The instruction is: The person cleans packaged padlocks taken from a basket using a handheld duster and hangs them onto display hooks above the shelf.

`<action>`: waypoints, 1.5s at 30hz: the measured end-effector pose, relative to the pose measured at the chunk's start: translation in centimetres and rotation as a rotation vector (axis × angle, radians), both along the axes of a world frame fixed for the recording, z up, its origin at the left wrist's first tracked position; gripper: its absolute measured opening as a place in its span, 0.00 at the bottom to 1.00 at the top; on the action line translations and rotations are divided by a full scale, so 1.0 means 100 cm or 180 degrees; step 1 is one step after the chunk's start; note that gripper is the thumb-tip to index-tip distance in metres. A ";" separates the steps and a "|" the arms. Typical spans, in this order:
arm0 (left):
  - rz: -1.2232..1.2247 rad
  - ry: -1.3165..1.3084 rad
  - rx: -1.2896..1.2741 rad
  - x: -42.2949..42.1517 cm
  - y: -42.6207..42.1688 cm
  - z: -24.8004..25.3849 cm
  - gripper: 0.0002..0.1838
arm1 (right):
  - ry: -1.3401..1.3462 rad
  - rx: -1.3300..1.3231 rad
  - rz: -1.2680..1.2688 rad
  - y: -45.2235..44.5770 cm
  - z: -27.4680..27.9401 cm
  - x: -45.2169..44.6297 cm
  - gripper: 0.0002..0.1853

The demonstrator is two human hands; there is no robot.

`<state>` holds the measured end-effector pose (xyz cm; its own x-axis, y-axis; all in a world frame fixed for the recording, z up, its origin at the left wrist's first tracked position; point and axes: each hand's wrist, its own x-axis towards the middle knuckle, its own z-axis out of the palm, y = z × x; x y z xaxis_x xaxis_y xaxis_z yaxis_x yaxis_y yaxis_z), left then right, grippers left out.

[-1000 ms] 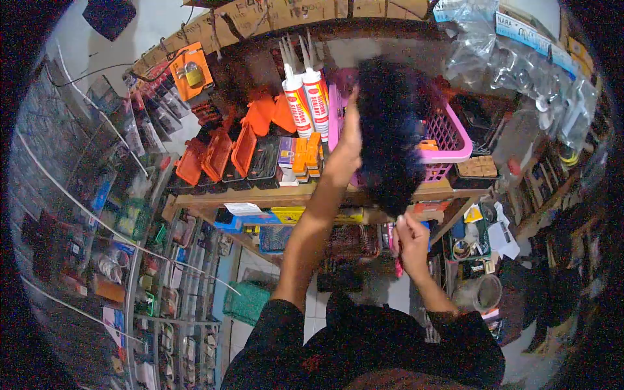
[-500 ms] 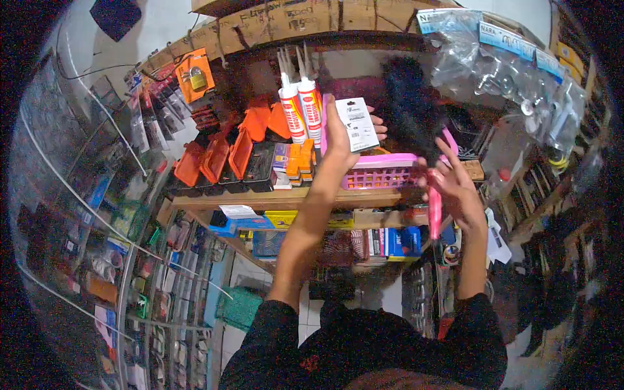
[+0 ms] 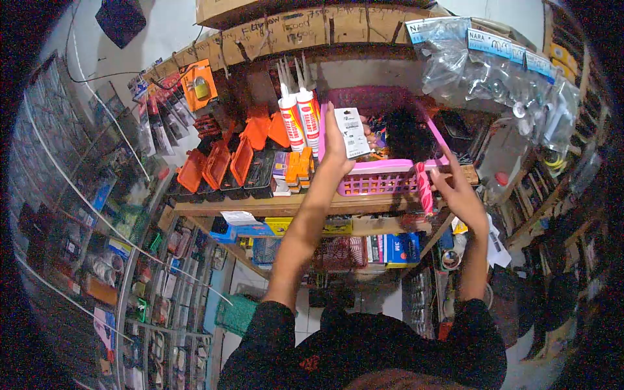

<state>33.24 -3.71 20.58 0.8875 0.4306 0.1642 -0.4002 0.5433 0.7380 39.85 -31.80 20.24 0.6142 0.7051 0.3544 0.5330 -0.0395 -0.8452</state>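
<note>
In my left hand [image 3: 337,140] is a white cardboard-backed package [image 3: 353,133] with printing and a barcode, held upright over the pink basket [image 3: 380,166]. A black fluffy duster [image 3: 411,138] lies across the basket, and its twisted pink handle [image 3: 424,190] hangs over the front rim. Just right of that handle is my right hand [image 3: 459,192], fingers apart, with the index finger at the basket's right front corner. It does not grip the handle. Small mixed items [image 3: 379,155] show inside the basket, partly hidden by the duster and the package.
Two silicone sealant tubes [image 3: 300,123] stand left of the basket. Beside them are orange-lidded boxes [image 3: 216,167] and small orange cartons [image 3: 299,167] on the wooden shelf [image 3: 273,205]. Plastic packs [image 3: 494,71] hang at upper right, and a padlock pack [image 3: 200,88] at upper left.
The duster has come down from a raised position onto the basket, and my right hand has come off its handle. My left hand and the package have shifted slightly lower in view.
</note>
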 end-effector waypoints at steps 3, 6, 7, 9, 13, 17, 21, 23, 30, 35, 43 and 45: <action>-0.0047 -0.0212 -0.0179 0.000 0.001 0.000 0.37 | -0.0417 0.0182 -0.0665 -0.012 0.009 -0.007 0.29; -0.0114 -0.0403 -0.0380 -0.009 -0.005 0.003 0.31 | -0.0537 0.0931 -0.0637 -0.012 0.034 -0.053 0.25; -0.0023 -0.0425 -0.0389 -0.013 -0.010 0.005 0.29 | -0.0816 0.0860 -0.0711 -0.010 0.031 -0.064 0.24; -0.0004 -0.0626 -0.0432 -0.034 -0.027 0.011 0.21 | -0.0416 0.0999 0.0145 -0.008 0.030 -0.091 0.26; 0.0151 -0.0986 0.0140 -0.085 -0.046 0.033 0.11 | -0.1188 0.0882 0.0264 0.027 0.035 -0.124 0.26; 0.0931 -0.0954 0.1204 -0.136 -0.063 0.058 0.08 | -0.0945 0.1090 0.0305 0.087 0.035 -0.126 0.27; 0.1860 -0.0170 0.2321 -0.177 -0.049 0.068 0.15 | -0.0595 0.1211 0.0633 0.134 0.024 -0.133 0.25; 0.2114 -0.0084 0.2473 -0.190 -0.039 0.072 0.15 | -0.0450 0.1007 0.0820 0.149 0.021 -0.136 0.22; 0.2124 -0.0114 0.2477 -0.246 -0.005 0.085 0.22 | 0.1580 0.1377 0.1974 0.195 0.064 -0.185 0.18; 0.2497 -0.0137 0.2283 -0.273 0.010 0.102 0.22 | 0.1439 0.1444 0.2530 0.240 0.094 -0.203 0.13; 0.3108 -0.0110 0.2543 -0.294 0.034 0.123 0.23 | 0.1346 0.1879 0.2951 0.286 0.136 -0.231 0.14; 0.2855 -0.0052 0.2419 -0.298 0.040 0.120 0.23 | 0.1452 0.1866 0.2889 0.291 0.130 -0.233 0.14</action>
